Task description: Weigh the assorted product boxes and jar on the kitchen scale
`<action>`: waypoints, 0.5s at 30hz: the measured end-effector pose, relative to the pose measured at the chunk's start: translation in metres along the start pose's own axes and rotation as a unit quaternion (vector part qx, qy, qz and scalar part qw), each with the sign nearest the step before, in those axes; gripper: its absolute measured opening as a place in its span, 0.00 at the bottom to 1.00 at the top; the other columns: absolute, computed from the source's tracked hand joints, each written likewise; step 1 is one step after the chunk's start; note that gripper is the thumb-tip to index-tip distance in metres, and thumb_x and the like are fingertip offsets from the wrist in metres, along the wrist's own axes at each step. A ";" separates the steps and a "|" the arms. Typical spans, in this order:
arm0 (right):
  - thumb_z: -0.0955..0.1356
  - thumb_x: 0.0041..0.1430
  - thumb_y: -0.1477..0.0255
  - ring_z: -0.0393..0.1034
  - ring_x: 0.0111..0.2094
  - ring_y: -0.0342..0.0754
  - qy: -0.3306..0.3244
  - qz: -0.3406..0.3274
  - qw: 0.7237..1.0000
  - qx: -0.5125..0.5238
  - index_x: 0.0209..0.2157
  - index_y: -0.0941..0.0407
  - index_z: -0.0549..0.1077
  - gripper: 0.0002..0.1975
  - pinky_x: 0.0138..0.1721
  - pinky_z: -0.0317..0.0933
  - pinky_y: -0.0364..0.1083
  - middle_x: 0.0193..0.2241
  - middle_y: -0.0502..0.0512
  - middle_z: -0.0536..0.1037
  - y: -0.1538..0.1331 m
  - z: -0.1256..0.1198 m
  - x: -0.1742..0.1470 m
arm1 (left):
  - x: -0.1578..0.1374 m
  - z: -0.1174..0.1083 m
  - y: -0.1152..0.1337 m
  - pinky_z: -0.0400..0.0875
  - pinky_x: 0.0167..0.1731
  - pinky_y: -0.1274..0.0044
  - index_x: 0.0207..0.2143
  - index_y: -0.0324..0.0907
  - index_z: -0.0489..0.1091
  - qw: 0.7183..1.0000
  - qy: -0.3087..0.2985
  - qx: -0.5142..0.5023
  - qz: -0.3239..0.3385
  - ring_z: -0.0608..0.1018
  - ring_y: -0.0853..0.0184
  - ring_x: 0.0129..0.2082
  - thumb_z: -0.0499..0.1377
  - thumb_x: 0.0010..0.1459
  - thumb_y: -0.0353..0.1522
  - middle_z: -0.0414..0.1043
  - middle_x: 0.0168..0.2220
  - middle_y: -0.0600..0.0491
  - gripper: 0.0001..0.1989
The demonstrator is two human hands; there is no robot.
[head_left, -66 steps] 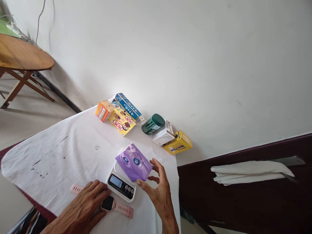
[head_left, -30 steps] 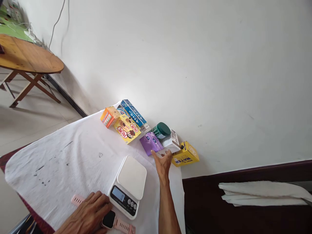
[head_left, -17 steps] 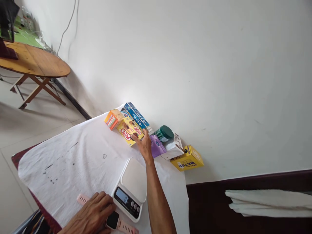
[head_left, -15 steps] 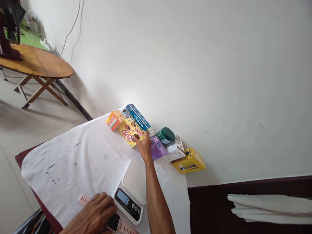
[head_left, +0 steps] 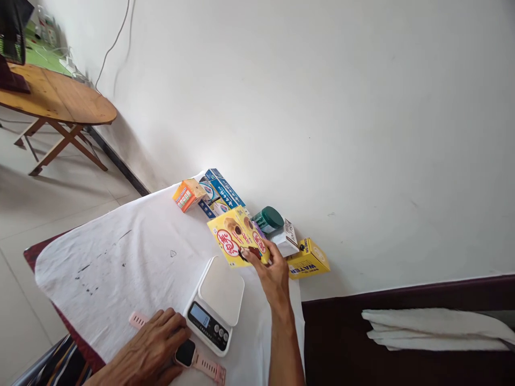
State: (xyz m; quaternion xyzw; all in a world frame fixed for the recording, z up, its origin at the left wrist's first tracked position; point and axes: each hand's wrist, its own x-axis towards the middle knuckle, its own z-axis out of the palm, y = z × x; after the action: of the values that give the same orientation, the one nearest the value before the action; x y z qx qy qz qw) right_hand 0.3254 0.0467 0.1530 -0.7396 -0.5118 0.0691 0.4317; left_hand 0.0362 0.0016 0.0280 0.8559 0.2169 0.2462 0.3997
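My right hand (head_left: 273,273) grips a yellow snack box (head_left: 235,236) with red lettering and pictures of round pastries. It holds the box tilted, above the table's back edge, just beyond the scale. A white kitchen scale (head_left: 215,305) with a lit display lies below it, nothing on its platform. My left hand (head_left: 155,340) rests on the cloth left of the scale, its fingers curled and closed over a smartwatch (head_left: 185,353) with a pink strap. The watch face shows between thumb and forefinger; part of the strap is hidden under the hand.
Along the wall stand an orange box (head_left: 187,195), blue boxes (head_left: 225,188), a green-lidded jar (head_left: 269,220), a white box (head_left: 285,241) and a yellow WATER box (head_left: 309,260). A white cloth (head_left: 120,252) covers the table. A round wooden table (head_left: 72,96) stands far left.
My right hand has lifted the yellow snack box from the row by the wall and brought it right and nearer. Small boxes behind it now show. My left hand stays at the watch.
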 end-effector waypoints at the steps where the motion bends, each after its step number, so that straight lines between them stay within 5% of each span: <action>1: 0.77 0.51 0.53 0.78 0.44 0.58 -0.016 0.013 1.000 0.001 0.49 0.53 0.77 0.27 0.41 0.73 0.51 0.45 0.58 0.83 -0.002 -0.012 -0.013 | 0.001 -0.002 0.002 0.69 0.46 0.67 0.49 0.49 0.71 1.000 -0.012 -0.004 -0.007 0.74 0.58 0.45 0.63 0.62 0.30 0.75 0.48 0.51 0.14; 4: 0.78 0.52 0.56 0.78 0.43 0.57 -0.067 0.044 0.997 0.007 0.49 0.53 0.77 0.26 0.40 0.74 0.49 0.44 0.58 0.83 -0.002 -0.036 -0.051 | 0.002 -0.007 0.004 0.69 0.50 0.65 0.51 0.49 0.71 0.999 -0.043 -0.007 -0.031 0.74 0.57 0.49 0.62 0.65 0.31 0.75 0.51 0.50 0.12; 9: 0.77 0.55 0.57 0.79 0.43 0.56 -0.091 0.078 0.992 0.026 0.50 0.52 0.75 0.24 0.42 0.74 0.49 0.45 0.57 0.82 0.007 -0.037 -0.093 | 0.000 -0.005 0.000 0.68 0.55 0.64 0.54 0.52 0.70 0.997 -0.065 -0.009 -0.045 0.73 0.57 0.53 0.60 0.68 0.33 0.73 0.54 0.51 0.13; 15: 0.80 0.48 0.55 0.75 0.55 0.59 -0.063 0.098 0.992 0.038 0.64 0.49 0.66 0.44 0.50 0.73 0.54 0.60 0.61 0.74 0.014 -0.041 -0.103 | -0.004 -0.002 -0.005 0.68 0.56 0.67 0.57 0.56 0.68 0.997 -0.065 -0.005 -0.045 0.73 0.60 0.54 0.60 0.69 0.33 0.72 0.56 0.55 0.17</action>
State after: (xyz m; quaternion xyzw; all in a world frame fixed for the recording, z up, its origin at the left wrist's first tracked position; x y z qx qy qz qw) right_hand 0.3091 -0.0622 0.1330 -0.7635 -0.4596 0.1772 0.4177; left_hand 0.0311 0.0033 0.0245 0.8573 0.2279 0.1732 0.4279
